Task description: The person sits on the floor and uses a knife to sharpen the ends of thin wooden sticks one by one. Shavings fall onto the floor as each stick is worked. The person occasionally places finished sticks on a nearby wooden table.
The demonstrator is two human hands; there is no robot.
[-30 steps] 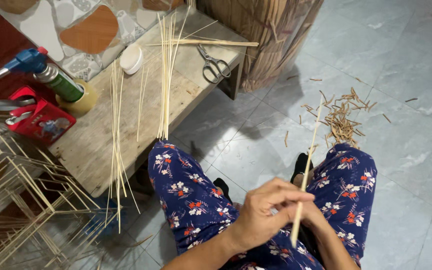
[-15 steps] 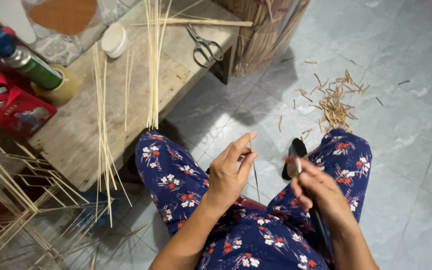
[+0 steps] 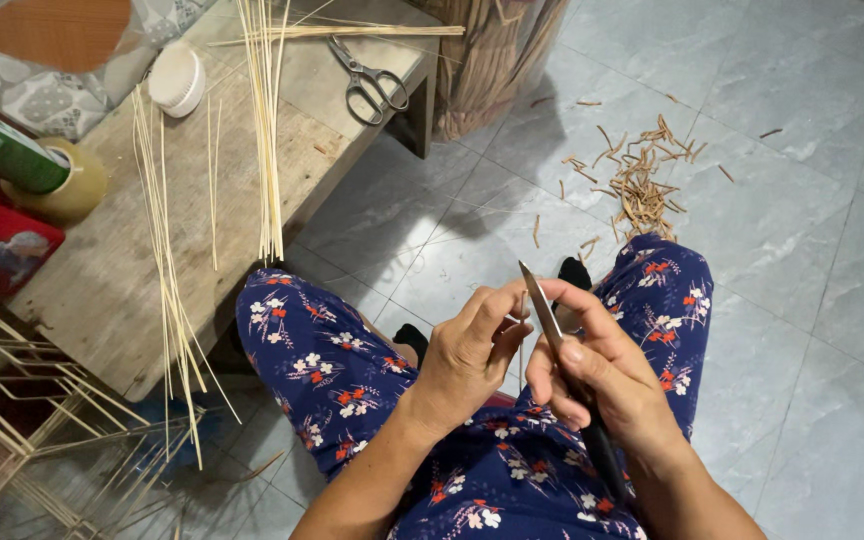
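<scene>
View from the head, looking down over the lap of a seated person in flower-printed trousers. The right hand point(image 3: 607, 385) is clamped around the dark handle of a knife point(image 3: 564, 350); the blade's long axis runs from the handle near the lower right up and to the left, its tip pointing away from the body toward the tiled floor point(image 3: 802, 200). The left hand point(image 3: 467, 350) pinches a thin stick point(image 3: 522, 335) between thumb and fingertips; the stick stands nearly upright in the picture, just beside the blade, and whether the two touch cannot be told. The hands sit close together, between the knees, over the lap.

To the left stands a low wooden bench point(image 3: 102, 270), its near edge next to the left knee. On it lie long pale sticks point(image 3: 267, 120) with their long axes running away from the person, some overhanging the near edge, and one bundle lying crosswise at the far end. Scissors point(image 3: 372, 80) lie near the bench's far corner, a white round lid point(image 3: 178, 78) farther left, and a green spray can point(image 3: 7, 150) lying on a roll of tape point(image 3: 77, 190) at the left edge. A frame of thin sticks point(image 3: 32, 430) fills the lower left corner. A heap of short brown shavings point(image 3: 642, 185) lies on the floor beyond the right knee; open tile extends to the right.
</scene>
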